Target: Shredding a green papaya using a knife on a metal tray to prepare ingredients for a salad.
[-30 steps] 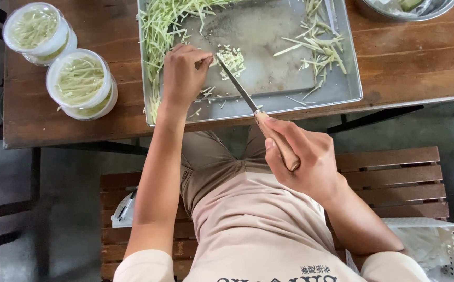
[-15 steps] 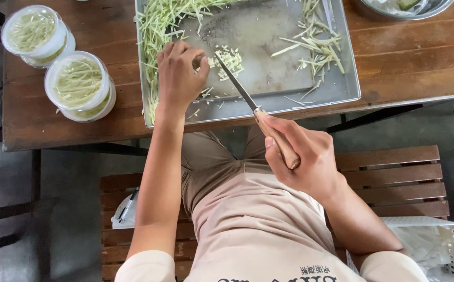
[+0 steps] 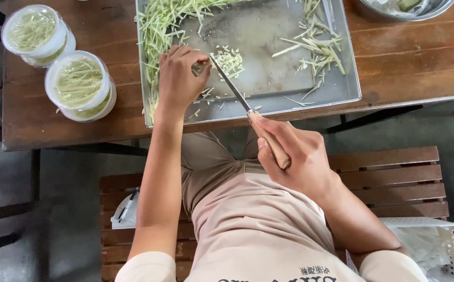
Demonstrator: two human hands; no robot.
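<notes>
The left hand sits at the left of the metal tray, upper centre of the frame, its fingers curled down over a thin bunch of green strips at the edge of the grey cutting board. Compared with a second ago, this hand has crept slightly left along the bunch, and the small heap of chopped bits beside the blade looks a little fuller, so the cutting seems to be advancing strip by strip. The right hand, lower centre, is clenched around the wooden handle of the knife, whose tip rests by the left fingertips. Two lidded round tubs stand on the tabletop at upper left.
</notes>
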